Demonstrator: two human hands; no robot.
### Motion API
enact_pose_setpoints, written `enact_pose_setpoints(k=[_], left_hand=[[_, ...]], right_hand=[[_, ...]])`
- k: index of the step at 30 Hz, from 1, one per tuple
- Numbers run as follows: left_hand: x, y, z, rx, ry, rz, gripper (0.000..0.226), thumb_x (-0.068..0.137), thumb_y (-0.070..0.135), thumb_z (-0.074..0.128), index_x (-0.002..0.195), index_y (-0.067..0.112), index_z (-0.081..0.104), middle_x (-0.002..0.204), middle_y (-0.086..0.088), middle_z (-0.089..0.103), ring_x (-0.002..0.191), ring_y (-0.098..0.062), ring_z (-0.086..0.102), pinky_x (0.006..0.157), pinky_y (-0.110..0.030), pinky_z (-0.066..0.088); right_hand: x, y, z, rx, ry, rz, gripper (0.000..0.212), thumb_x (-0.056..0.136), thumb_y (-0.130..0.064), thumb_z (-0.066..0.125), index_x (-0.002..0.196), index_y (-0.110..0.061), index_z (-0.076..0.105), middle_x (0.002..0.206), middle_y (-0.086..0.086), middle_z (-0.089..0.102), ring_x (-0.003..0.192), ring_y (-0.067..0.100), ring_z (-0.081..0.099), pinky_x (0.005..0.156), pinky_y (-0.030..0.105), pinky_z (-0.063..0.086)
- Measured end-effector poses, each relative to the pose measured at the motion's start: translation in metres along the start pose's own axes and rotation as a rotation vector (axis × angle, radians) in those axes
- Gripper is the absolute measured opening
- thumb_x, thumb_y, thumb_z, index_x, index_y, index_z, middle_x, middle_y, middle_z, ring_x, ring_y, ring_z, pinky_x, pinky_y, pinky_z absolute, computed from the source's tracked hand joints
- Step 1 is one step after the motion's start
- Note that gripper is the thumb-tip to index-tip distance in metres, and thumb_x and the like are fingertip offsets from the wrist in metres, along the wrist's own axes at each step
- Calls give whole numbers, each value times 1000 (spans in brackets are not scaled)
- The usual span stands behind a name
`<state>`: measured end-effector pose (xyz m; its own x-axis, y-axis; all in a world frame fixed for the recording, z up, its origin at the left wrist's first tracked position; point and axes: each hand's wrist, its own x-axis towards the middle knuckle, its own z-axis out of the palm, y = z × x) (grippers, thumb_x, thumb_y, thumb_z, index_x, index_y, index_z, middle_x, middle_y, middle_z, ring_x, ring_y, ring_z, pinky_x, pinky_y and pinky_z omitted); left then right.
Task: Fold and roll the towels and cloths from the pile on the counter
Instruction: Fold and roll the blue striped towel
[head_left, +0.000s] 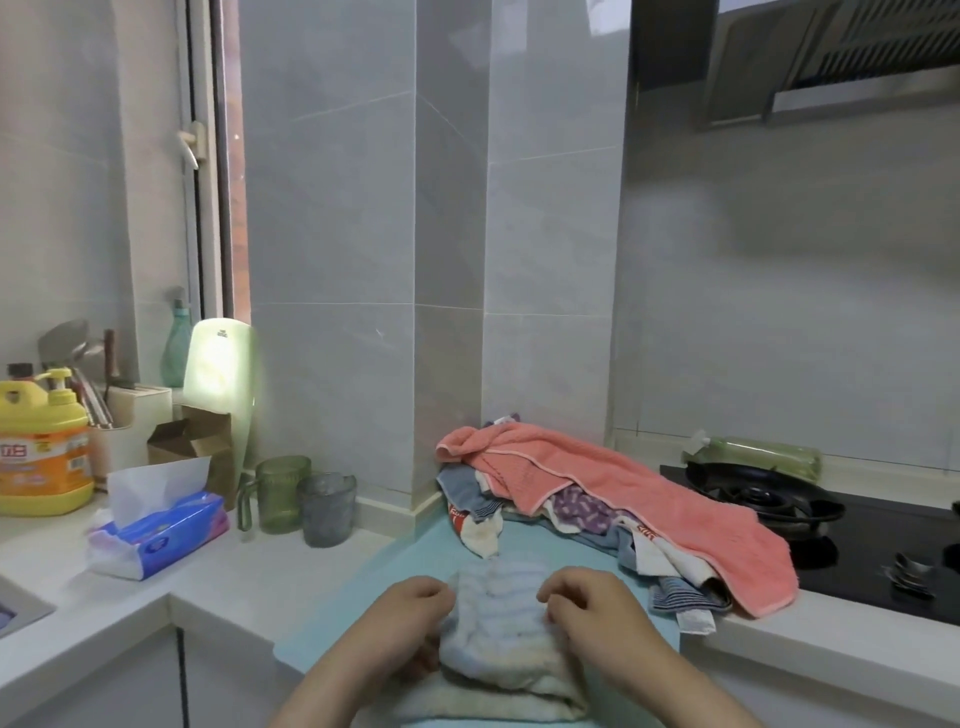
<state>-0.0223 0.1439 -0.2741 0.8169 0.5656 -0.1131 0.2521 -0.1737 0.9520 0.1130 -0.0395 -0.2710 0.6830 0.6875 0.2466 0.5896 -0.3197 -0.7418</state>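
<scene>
Left hand (410, 610) and right hand (589, 597) both show curled fingers from where I watch, each pinching one side of the pale striped towel (498, 618). That towel lies partly folded on a cream folded towel (488, 699), over a light blue mat (395, 561) at the near edge of the white surface (234, 587). Just beyond, against the tiled corner, sits the pile of cloths (582, 514), with a coral towel (623, 493) draped across it toward the gas stove (763, 499). Off to the left stand a tissue pack (156, 535), a green mug (280, 493), a grey cup (327, 506) and, farther back, a yellow detergent bottle (41, 441).
</scene>
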Motion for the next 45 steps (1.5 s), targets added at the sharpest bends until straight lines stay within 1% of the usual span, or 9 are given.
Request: enact_pose_setpoints(k=[3, 6, 13, 19, 22, 28, 35, 41, 45], left_hand=[[7, 3, 8, -7, -17, -16, 22, 83, 29, 66, 105, 28, 67, 88, 1, 67, 56, -13, 58, 45, -21, 44], [14, 2, 16, -43, -23, -19, 41, 76, 11, 67, 115, 23, 68, 102, -3, 67, 53, -13, 60, 44, -22, 43], [5, -1, -1, -176, -8, -6, 51, 83, -10, 54, 126, 18, 61, 102, -7, 75, 61, -20, 52, 42, -22, 30], [-11, -9, -27, -180, -82, -16, 47, 85, -14, 44, 100, 21, 72, 93, -1, 76, 61, -14, 50, 45, -21, 26], [-11, -18, -39, -186, -85, -69, 47, 84, -14, 43, 93, 23, 71, 97, 3, 75, 75, -19, 47, 53, -25, 27], [-19, -20, -40, -160, -82, -75, 52, 84, -20, 29, 92, 15, 67, 86, 6, 77, 60, -10, 66, 51, -20, 37], [-20, -33, -35, 105, 60, -80, 62, 81, -5, 44, 137, 21, 53, 114, 4, 63, 81, -17, 59, 55, -20, 45], [-17, -30, -33, 553, 247, 207, 59, 84, 13, 57, 141, 26, 46, 147, 8, 41, 135, -14, 40, 107, -22, 32], [-11, -30, -26, 874, 32, 322, 69, 92, 54, 49, 152, 32, 22, 162, 10, 8, 149, -11, 8, 119, -29, 12]], right_hand=[[-22, 19, -6, -174, -87, -46, 4, 75, -44, 63, 78, -42, 63, 89, -10, 61, 79, 2, 58, 73, 14, 45], [-33, 24, -2, -201, -139, -101, 30, 71, -58, 64, 95, -41, 56, 100, -13, 49, 86, -1, 54, 77, 14, 41], [-26, 29, 9, -232, -106, -226, 21, 76, -41, 58, 96, -40, 51, 105, -15, 45, 91, 1, 52, 82, 16, 45], [-21, 22, 26, -305, -106, -359, 30, 82, -32, 49, 106, -43, 63, 106, -20, 47, 94, -6, 50, 84, 9, 39], [-20, 21, 31, -349, -99, -432, 30, 90, -38, 49, 114, -37, 67, 102, -21, 50, 99, -4, 47, 90, 17, 41], [-25, 15, 34, -355, -118, -461, 40, 87, -50, 44, 119, -40, 65, 103, -22, 47, 103, -2, 46, 90, 14, 38], [-27, 13, 39, -395, -218, -420, 36, 91, -29, 49, 123, -33, 65, 105, -18, 44, 106, 5, 45, 94, 15, 36], [-23, 8, 38, -210, -228, -213, 18, 90, -35, 57, 102, -43, 67, 106, -18, 50, 98, -4, 52, 92, 11, 38], [-16, -4, 37, -255, -39, 93, 18, 92, -41, 49, 91, -24, 56, 93, -4, 53, 80, 7, 48, 68, 20, 37]])
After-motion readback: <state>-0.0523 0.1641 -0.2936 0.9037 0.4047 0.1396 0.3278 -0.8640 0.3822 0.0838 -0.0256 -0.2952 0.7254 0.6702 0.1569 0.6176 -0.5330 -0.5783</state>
